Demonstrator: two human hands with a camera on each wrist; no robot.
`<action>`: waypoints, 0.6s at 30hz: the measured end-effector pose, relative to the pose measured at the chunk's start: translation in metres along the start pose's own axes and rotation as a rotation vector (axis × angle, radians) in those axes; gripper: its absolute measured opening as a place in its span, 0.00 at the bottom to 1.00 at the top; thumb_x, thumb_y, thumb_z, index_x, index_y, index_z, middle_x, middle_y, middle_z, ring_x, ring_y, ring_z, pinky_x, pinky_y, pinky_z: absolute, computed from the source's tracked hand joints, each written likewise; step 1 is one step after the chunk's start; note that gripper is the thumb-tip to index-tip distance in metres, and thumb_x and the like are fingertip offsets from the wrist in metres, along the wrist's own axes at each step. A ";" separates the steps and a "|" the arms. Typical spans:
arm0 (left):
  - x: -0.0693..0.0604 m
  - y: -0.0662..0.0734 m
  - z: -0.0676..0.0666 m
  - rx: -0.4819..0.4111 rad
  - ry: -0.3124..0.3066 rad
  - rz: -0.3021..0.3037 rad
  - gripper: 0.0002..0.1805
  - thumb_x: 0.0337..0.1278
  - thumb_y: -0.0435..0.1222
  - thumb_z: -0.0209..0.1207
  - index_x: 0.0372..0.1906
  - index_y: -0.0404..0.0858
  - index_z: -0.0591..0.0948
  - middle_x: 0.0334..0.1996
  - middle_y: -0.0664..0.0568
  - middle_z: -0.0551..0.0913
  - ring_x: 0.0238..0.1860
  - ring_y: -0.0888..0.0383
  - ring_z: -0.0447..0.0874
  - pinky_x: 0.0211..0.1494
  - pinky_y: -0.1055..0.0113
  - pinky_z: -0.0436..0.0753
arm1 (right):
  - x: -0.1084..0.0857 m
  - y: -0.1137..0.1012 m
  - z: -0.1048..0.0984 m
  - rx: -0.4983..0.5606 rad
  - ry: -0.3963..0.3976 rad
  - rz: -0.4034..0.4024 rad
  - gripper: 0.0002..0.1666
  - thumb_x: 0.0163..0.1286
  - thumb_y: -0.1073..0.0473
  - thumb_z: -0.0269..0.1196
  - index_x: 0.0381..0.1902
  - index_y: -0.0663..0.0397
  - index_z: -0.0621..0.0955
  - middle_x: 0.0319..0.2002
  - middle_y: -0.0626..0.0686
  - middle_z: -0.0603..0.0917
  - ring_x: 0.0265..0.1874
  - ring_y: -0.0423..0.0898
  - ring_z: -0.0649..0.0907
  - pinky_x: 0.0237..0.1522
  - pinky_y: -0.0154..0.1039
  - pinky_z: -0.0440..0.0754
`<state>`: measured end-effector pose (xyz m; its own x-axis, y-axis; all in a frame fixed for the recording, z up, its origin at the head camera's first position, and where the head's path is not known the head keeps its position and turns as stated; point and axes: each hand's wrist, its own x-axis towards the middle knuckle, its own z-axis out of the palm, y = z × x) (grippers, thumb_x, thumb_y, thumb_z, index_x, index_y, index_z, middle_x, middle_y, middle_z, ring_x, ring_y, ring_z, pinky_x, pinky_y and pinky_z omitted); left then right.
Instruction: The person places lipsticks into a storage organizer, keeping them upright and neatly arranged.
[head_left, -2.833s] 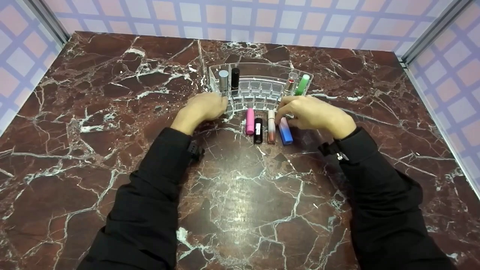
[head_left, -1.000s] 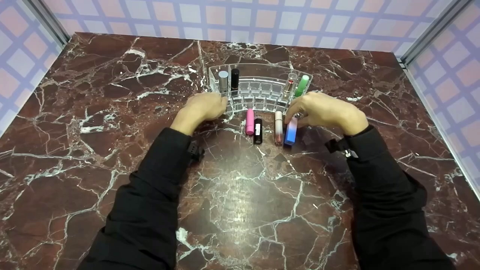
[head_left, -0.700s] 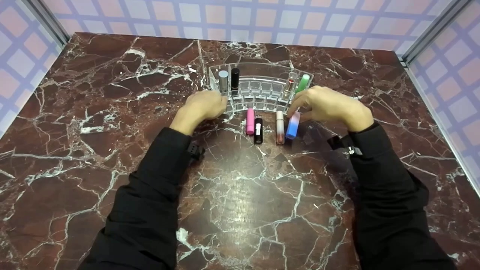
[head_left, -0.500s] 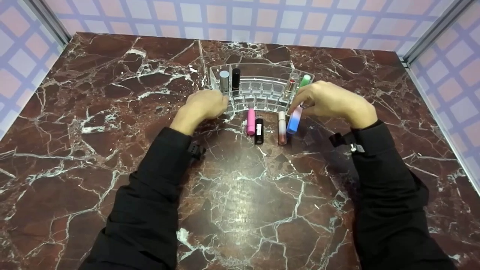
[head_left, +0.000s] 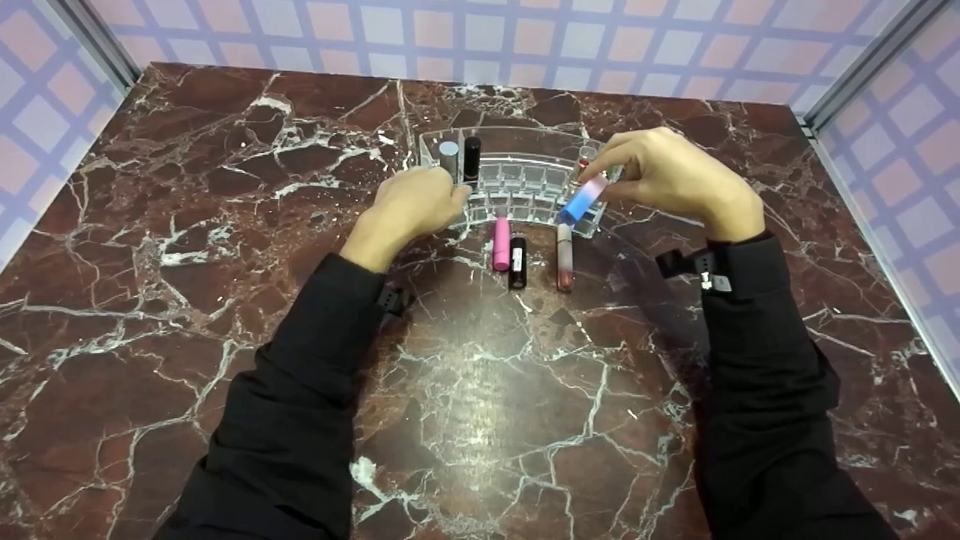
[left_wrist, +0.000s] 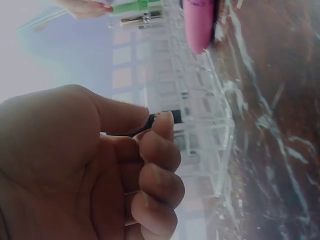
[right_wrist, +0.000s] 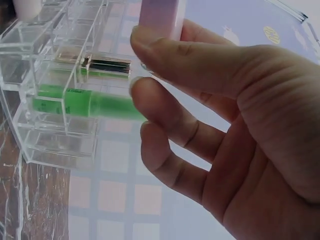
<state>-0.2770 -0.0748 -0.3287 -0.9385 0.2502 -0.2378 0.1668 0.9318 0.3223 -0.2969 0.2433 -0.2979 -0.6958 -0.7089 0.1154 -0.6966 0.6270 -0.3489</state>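
My right hand (head_left: 675, 172) pinches a pink-to-blue lipstick (head_left: 583, 201) between thumb and fingers. The lipstick hangs tilted over the right front of a clear, curved, tiered lipstick organizer (head_left: 525, 139); its upper pink part (right_wrist: 161, 19) shows in the right wrist view. My left hand (head_left: 416, 202) is at the organizer's left end, fingers loosely curled, with no held thing visible [no contact can be made out]. Behind it stand a silver tube (head_left: 448, 154) and a black tube (head_left: 472, 157) in organizer slots. The left wrist view shows the black tube partly hidden behind thumb and index finger.
In front of the organizer lie a pink tube (head_left: 502, 244), a black tube with a white label (head_left: 517, 262) and a lip gloss with a reddish-brown end (head_left: 565, 259). A green tube (right_wrist: 65, 102) and a gold-banded lipstick (right_wrist: 105, 67) stand in right-hand slots.
My right hand has drawn the lip gloss and pink-to-blue lipstick rightward, then lifted the lipstick off the table, up and back over the organizer. My left hand has shifted slightly up and right.
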 end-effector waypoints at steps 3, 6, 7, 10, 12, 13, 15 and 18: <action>-0.004 0.005 -0.002 -0.025 0.032 0.045 0.24 0.80 0.51 0.43 0.24 0.45 0.70 0.22 0.55 0.69 0.19 0.61 0.64 0.22 0.69 0.67 | 0.002 0.001 0.002 -0.038 0.026 -0.016 0.17 0.63 0.65 0.73 0.50 0.46 0.88 0.42 0.43 0.85 0.22 0.41 0.77 0.24 0.32 0.72; -0.006 0.010 -0.002 -0.074 0.054 0.138 0.22 0.79 0.50 0.47 0.28 0.43 0.75 0.20 0.57 0.70 0.16 0.64 0.60 0.19 0.72 0.63 | 0.004 0.001 0.006 -0.071 0.043 -0.028 0.18 0.63 0.63 0.73 0.51 0.49 0.88 0.39 0.45 0.84 0.22 0.40 0.76 0.24 0.32 0.72; -0.007 0.011 -0.002 -0.096 0.061 0.177 0.21 0.79 0.49 0.48 0.32 0.41 0.78 0.21 0.57 0.72 0.16 0.65 0.61 0.20 0.72 0.64 | 0.005 0.001 0.007 -0.079 0.044 -0.031 0.17 0.63 0.62 0.73 0.51 0.50 0.87 0.39 0.46 0.84 0.22 0.40 0.76 0.24 0.32 0.73; -0.009 0.015 -0.003 -0.137 0.063 0.272 0.19 0.77 0.48 0.52 0.46 0.36 0.82 0.29 0.53 0.80 0.20 0.63 0.68 0.28 0.69 0.73 | 0.007 0.000 0.010 -0.083 0.037 -0.025 0.17 0.64 0.61 0.73 0.51 0.52 0.87 0.39 0.47 0.84 0.22 0.40 0.77 0.26 0.34 0.76; -0.009 0.017 -0.004 -0.149 0.066 0.313 0.20 0.75 0.48 0.55 0.54 0.36 0.81 0.38 0.49 0.83 0.25 0.60 0.74 0.37 0.66 0.78 | 0.009 -0.001 0.012 -0.082 0.028 -0.015 0.16 0.65 0.60 0.72 0.51 0.52 0.87 0.41 0.48 0.85 0.23 0.41 0.77 0.27 0.36 0.76; -0.009 0.019 -0.004 -0.146 0.069 0.328 0.22 0.74 0.49 0.56 0.58 0.35 0.79 0.43 0.48 0.84 0.29 0.58 0.76 0.41 0.64 0.80 | 0.010 -0.001 0.013 -0.077 0.023 -0.007 0.16 0.65 0.61 0.72 0.51 0.52 0.86 0.42 0.48 0.85 0.24 0.41 0.77 0.28 0.37 0.76; -0.009 0.020 -0.004 -0.127 0.083 0.355 0.25 0.72 0.50 0.58 0.60 0.34 0.78 0.48 0.45 0.84 0.36 0.56 0.79 0.48 0.61 0.81 | 0.011 -0.003 0.015 -0.070 0.009 0.012 0.16 0.65 0.60 0.72 0.51 0.52 0.86 0.44 0.49 0.85 0.26 0.43 0.78 0.30 0.39 0.76; -0.008 0.022 -0.003 -0.102 0.115 0.400 0.28 0.69 0.51 0.61 0.61 0.34 0.77 0.51 0.44 0.82 0.44 0.53 0.79 0.51 0.59 0.80 | 0.013 -0.004 0.017 -0.052 -0.004 0.026 0.15 0.66 0.60 0.72 0.51 0.52 0.86 0.45 0.50 0.85 0.30 0.44 0.79 0.34 0.40 0.76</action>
<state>-0.2667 -0.0572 -0.3172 -0.8343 0.5507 0.0263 0.4994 0.7348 0.4589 -0.3002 0.2260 -0.3106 -0.7129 -0.6936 0.1032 -0.6867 0.6607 -0.3032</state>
